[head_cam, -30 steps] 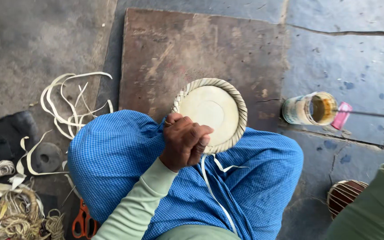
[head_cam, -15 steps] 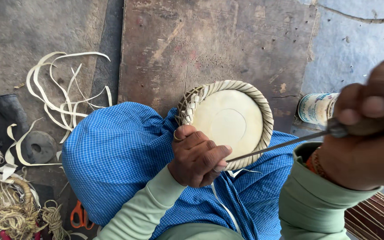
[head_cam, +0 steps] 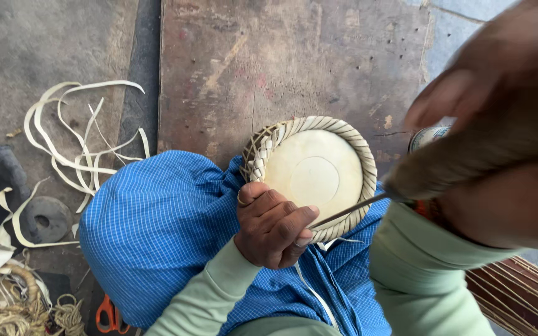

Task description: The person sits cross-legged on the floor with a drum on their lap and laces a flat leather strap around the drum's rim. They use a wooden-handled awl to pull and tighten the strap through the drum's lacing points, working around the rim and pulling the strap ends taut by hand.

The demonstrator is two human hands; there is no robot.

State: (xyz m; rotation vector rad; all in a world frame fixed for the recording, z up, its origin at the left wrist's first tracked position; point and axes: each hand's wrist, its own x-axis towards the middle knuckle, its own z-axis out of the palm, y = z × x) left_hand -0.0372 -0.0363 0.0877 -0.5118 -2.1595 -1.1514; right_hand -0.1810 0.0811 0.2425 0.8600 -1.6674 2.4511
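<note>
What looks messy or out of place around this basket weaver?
Pale loose strips lie tangled on the floor at the left, and orange-handled scissors poke out from under the blue cloth. The round woven piece, held by the left hand, looks even and undamaged.

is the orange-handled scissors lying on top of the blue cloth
No, the orange-handled scissors lie on the ground beside the blue checked cloth, by the fibre bundle.

The round woven basket (head_cam: pixel 316 171) rests on the person's lap, its far side over the near edge of the floor board (head_cam: pixel 269 56). The left hand (head_cam: pixel 272 227) grips its near rim; the right hand (head_cam: pixel 493 124) — raised close to the camera, at right — holds a thin rod (head_cam: pixel 350 211) whose tip reaches that rim. Loose strips (head_cam: pixel 76 143) lie on the floor left of the board — scissors (head_cam: pixel 108 314) nearer, at bottom left.
</note>
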